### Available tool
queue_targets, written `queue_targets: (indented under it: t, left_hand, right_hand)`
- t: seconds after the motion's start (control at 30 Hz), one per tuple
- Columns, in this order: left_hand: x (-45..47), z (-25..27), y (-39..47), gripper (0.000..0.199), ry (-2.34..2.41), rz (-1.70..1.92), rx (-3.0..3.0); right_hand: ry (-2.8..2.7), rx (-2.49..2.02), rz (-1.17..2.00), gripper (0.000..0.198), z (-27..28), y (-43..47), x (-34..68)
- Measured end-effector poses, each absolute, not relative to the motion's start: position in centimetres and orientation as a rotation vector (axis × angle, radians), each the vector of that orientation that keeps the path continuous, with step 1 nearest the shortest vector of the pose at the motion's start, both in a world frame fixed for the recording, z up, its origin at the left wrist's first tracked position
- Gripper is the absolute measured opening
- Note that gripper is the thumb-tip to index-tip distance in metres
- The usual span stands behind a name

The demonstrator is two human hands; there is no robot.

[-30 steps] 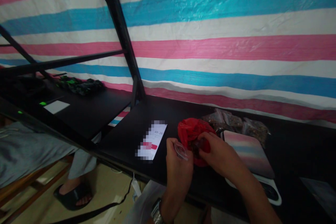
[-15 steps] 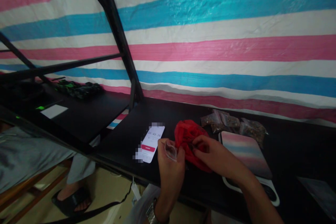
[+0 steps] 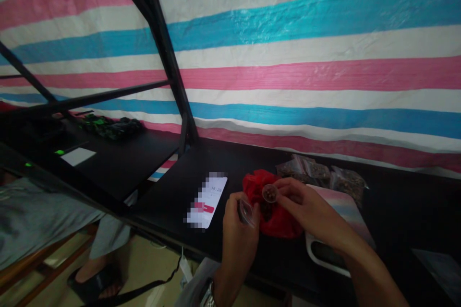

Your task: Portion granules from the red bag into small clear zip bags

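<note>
Small clear cup (image 3: 264, 193) of brown bits (image 3: 270, 195) held over a red bag (image 3: 286, 225)
The right hand's (image 3: 302, 205) fingers pinch the cup's edge; the left hand's (image 3: 237, 230) fingers grip a clear bag (image 3: 247, 213) with its mouth gaping, just beside the red bag on the table (image 3: 165, 201). The cup looks light and fairly stiff, best held level by the rim lest bits spill; the clear bag seems thin, limp and slippery, best gripped near its mouth.

Free tabletop (image 3: 226, 156) beyond the phone (image 3: 213, 197) (red bag (image 3: 283, 223) in the way rightward)
</note>
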State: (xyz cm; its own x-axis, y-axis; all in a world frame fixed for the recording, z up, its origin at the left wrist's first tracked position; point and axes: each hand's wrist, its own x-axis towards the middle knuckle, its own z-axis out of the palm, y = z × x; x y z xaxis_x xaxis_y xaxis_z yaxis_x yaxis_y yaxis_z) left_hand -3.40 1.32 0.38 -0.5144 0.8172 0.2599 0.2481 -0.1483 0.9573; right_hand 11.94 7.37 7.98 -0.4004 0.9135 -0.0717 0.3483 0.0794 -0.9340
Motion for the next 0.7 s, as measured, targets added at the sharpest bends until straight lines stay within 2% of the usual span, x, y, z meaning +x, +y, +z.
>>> queue_targets:
  t: [0.2,0.43,0.6,0.7]
  left_hand:
    - [-3.2,-0.3,1.5,0.014,1.630,1.578,1.152]
    - [-2.7,-0.5,1.7,0.028,1.535,1.640,1.089]
    - [-2.5,-0.2,1.8,0.041,1.489,1.657,1.037]
    - [-2.4,0.0,1.7,0.037,1.494,1.646,1.040]
  right_hand:
    - [-2.007,-1.169,1.092,0.014,9.1,5.4,10.1]
    - [-2.296,-1.350,0.667,0.038,9.6,4.4,8.8]
    - [-2.359,-1.338,0.569,0.042,9.7,4.2,8.9]
    - [-2.363,-1.288,0.545,0.045,9.5,4.1,9.1]
